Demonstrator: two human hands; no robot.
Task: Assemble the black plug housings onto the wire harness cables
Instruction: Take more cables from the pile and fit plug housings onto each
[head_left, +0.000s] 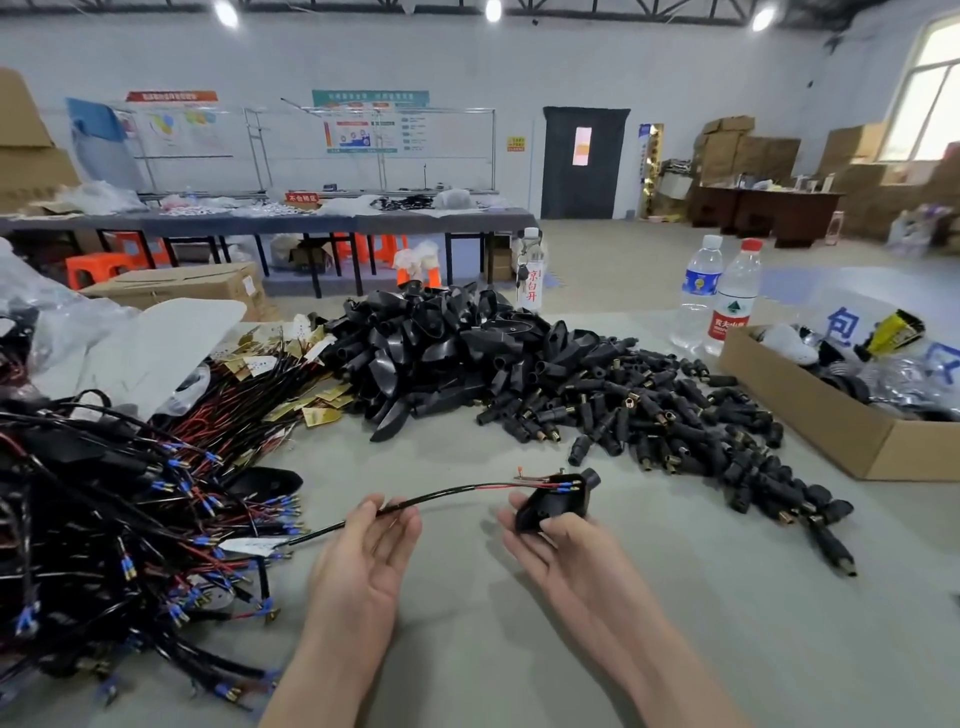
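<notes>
A person's hands are apart over a grey table (519, 649): the left hand (369, 551) pinches a black harness cable (452, 491) at its fingertips, while the right hand (563, 543) grips a black plug housing (558, 501) where the cable's wires end, with a heap of housings (441, 353) beyond both hands.

The big heap of black plastic plug housings (457, 353) is too many to count. Three clear plastic bottles: the red-lettered bottle (531, 283) behind the heap, and the blue-labelled bottle (700, 296) and red-labelled bottle (733, 306) to its right. One open brown cardboard box (831, 421) sits right of it. In front of it are one black wire harness cable (452, 491) and one separate black plug housing (553, 504).
</notes>
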